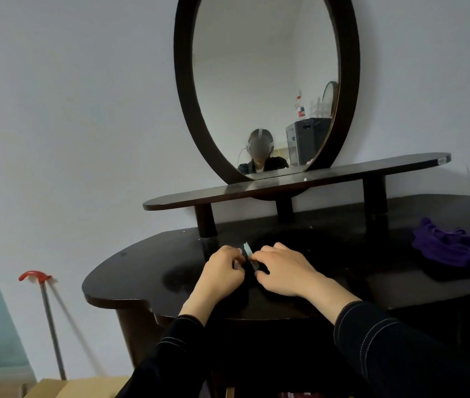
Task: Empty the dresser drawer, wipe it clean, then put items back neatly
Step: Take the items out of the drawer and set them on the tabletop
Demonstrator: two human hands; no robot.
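Dim room, pale wall (84, 96).
Dark table (147, 271) under oval mirror (265, 81) and shelf (300, 183); red-handled pole (51, 320) leans left.

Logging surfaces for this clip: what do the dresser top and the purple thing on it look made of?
Dresser top: dark wood or wood veneer, likely lacquered; its glossy surface mirrors the shelf legs. Purple cloth: soft textile, matte, lying in crumpled, ruffled folds; the exact fabric can't be told.

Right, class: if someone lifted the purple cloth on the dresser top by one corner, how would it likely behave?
The purple cloth lies crumpled in soft folds on the dresser top, so it would probably hang limp rather than hold its shape. It looks thin, so likely light. Pushed across that glossy surface, it might bunch up rather than slide flat.
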